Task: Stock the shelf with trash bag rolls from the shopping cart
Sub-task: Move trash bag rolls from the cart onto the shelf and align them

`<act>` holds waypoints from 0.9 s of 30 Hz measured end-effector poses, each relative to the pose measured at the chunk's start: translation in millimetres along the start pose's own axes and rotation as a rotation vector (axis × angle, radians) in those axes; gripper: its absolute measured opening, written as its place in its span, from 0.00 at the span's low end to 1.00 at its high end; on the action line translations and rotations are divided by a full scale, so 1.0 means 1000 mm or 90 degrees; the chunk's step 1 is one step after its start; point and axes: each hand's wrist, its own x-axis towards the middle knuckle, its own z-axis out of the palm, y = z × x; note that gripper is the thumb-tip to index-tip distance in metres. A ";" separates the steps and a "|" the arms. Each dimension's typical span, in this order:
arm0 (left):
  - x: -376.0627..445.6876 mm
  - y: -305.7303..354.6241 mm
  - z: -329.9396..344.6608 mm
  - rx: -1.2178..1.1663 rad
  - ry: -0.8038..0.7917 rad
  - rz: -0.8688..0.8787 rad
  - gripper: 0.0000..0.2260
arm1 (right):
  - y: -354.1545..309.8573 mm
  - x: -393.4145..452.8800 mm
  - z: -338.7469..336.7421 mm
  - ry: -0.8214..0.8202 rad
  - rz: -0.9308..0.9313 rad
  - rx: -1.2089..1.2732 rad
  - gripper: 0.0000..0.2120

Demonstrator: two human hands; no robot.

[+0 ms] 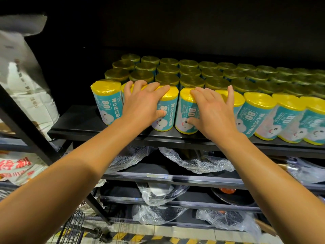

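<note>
The shelf (84,120) carries packed rows of trash bag rolls (218,81) beyond both hands. The left hand (142,104) lies spread over one front roll (164,111), thumb on its label; the right hand (214,110) lies spread across the neighbouring roll (186,111). Best push both back evenly, upright, flush with the front row, labels forward

There is one view only, from a camera on the person's head. It looks forward and a little down at the shelf (84,120), very near, at arm's reach. Both forearms come in from the bottom edge (the wide lens bends the shelf edges). Lower shelves and the floor (158,238) show below.
</note>
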 end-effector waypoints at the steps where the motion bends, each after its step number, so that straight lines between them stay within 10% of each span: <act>1: 0.000 0.000 0.001 0.001 0.002 0.002 0.34 | -0.001 -0.001 0.000 -0.001 0.000 -0.002 0.37; 27: -0.020 -0.011 0.003 -0.087 0.122 -0.029 0.31 | -0.003 -0.002 -0.005 -0.001 0.033 0.048 0.29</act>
